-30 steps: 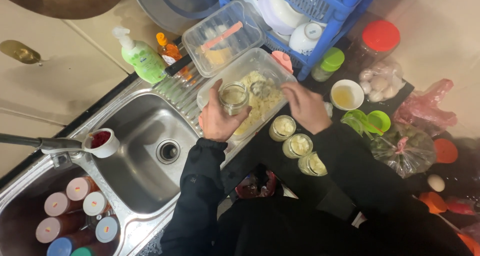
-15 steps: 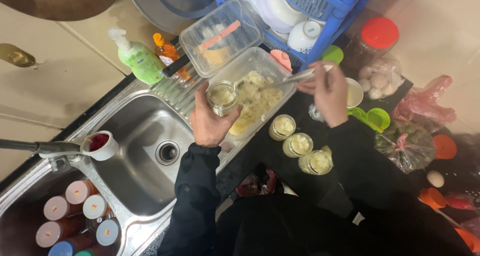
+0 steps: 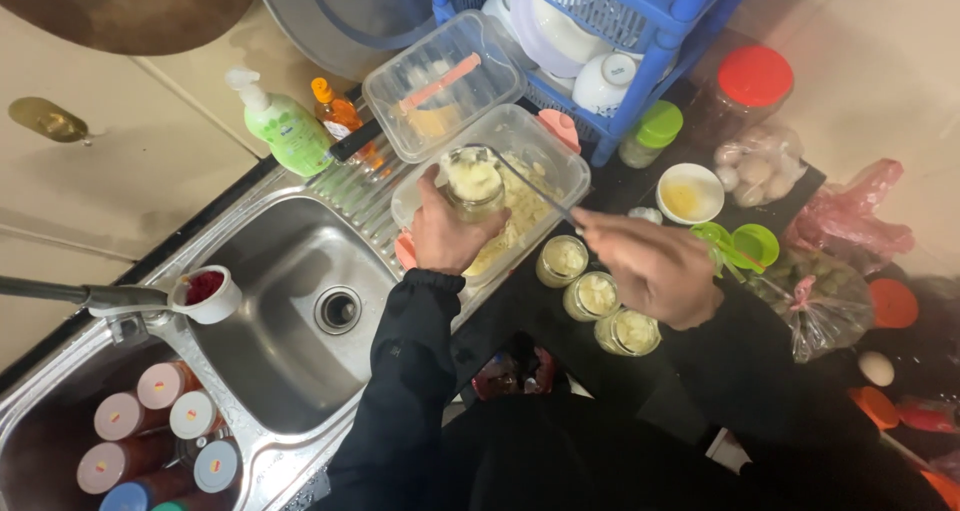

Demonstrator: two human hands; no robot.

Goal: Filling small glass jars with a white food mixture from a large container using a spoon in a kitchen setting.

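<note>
My left hand point(image 3: 445, 233) grips a small glass jar point(image 3: 472, 183) heaped with pale yellow food, held over a clear plastic container point(image 3: 556, 154) of the same food. My right hand point(image 3: 650, 266) holds a metal spoon point(image 3: 535, 190) whose tip reaches into the jar's mouth. Three filled glass jars point(image 3: 597, 295) stand in a row on the dark counter just below my right hand.
A steel sink point(image 3: 290, 301) with a faucet point(image 3: 90, 296) lies to the left, lidded bottles point(image 3: 160, 431) in its second basin. Behind are a green soap pump bottle point(image 3: 285, 131), a clear lid point(image 3: 440, 81), a blue dish rack point(image 3: 620, 41), a white bowl point(image 3: 690, 193), a red-lidded jar point(image 3: 750, 81) and plastic bags point(image 3: 820, 291).
My left hand has lifted the jar higher over the container. My right hand swung back from the right with the spoon and now holds its tip at the jar, which is heaped fuller.
</note>
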